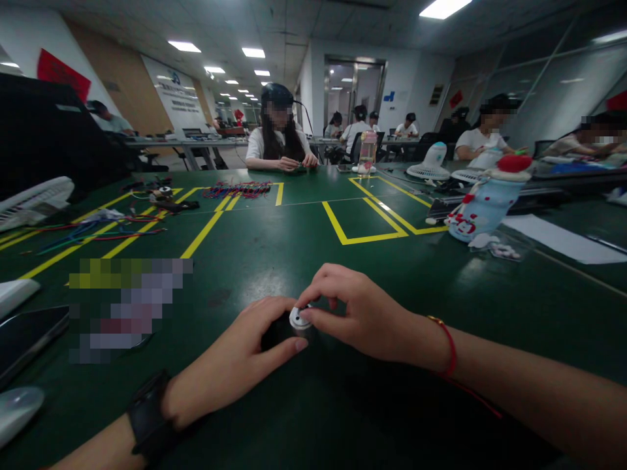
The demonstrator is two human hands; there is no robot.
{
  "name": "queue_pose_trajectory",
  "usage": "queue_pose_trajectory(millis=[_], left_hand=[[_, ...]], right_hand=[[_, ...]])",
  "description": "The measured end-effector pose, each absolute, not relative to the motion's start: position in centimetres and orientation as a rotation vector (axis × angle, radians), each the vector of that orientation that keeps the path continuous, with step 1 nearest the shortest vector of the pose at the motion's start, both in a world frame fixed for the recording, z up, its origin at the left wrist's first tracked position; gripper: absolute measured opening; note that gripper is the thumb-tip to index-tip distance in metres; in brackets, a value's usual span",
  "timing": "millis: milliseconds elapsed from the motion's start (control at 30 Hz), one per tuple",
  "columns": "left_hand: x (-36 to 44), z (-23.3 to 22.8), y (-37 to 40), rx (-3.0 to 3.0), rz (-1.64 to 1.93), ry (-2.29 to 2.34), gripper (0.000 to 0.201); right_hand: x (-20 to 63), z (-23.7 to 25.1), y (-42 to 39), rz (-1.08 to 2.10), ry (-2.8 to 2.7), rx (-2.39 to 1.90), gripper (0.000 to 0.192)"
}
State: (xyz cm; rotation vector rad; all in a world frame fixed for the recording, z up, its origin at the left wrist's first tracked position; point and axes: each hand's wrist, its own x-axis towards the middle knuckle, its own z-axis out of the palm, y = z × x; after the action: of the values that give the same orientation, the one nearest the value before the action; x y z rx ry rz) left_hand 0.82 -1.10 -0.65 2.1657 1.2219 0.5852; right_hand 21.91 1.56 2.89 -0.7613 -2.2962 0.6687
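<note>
One silvery cylinder (294,320) is standing on a green tabletop (274,241), between parted thumb and forefinger of the left hand (247,339); thumb and fingertip of the right hand (369,314) are touching its top; whether either is gripping, I cannot tell.

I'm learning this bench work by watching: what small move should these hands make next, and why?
Probably steady the small metal cylinder with the left hand: its thumb and fingers already curve about it, while the right hand's thumb and fingertips are at its pale top, where pushing could tip it.
</note>
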Motion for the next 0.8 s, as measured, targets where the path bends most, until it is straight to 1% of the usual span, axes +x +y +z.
queue_pose_trajectory(millis=[67, 133, 300, 400, 467, 533, 600, 700, 733, 800], left_hand=[[0.8, -0.5, -1.1, 2.168, 0.582, 1.22, 0.029], [0.8, -0.4, -1.1, 2.167, 0.58, 1.217, 0.028], [0.8, -0.2, -1.3, 2.158, 0.592, 1.22, 0.029], [0.7, -0.3, -1.4, 2.163, 0.591, 1.238, 0.032], [0.7, -0.4, -1.4, 2.17, 0.584, 1.25, 0.033], [0.6, -0.5, -1.4, 2.174, 0.581, 1.261, 0.034], [0.6, -0.4, -1.4, 2.17, 0.58, 1.272, 0.033], [0.5, -0.3, -1.5, 2.158, 0.561, 1.273, 0.033], [0.5, -0.3, -1.5, 2.151, 0.555, 1.275, 0.032], [0.4, -0.2, -1.5, 2.137, 0.548, 1.282, 0.032]], right_hand=[[22.1, 2.9, 1.5, 0.74, -2.3, -0.775, 0.017], [22.4, 2.7, 1.5, 0.879, -2.273, -0.797, 0.021], [22.9, 1.9, 1.7, 1.484, -2.037, -0.771, 0.029], [23.2, 1.6, 1.9, 1.662, -1.935, -0.694, 0.033], [23.7, 1.7, 2.2, 1.672, -1.909, -0.69, 0.038], [24.6, 1.7, 2.7, 1.609, -1.885, -0.754, 0.041], [25.5, 1.6, 3.4, 1.519, -1.838, -0.858, 0.036], [26.6, 0.9, 4.7, 1.379, -1.665, -0.994, 0.02], [26.8, 0.5, 5.0, 1.34, -1.591, -1.018, 0.019], [26.9, -0.3, 5.5, 1.294, -1.5, -1.041, 0.022]])
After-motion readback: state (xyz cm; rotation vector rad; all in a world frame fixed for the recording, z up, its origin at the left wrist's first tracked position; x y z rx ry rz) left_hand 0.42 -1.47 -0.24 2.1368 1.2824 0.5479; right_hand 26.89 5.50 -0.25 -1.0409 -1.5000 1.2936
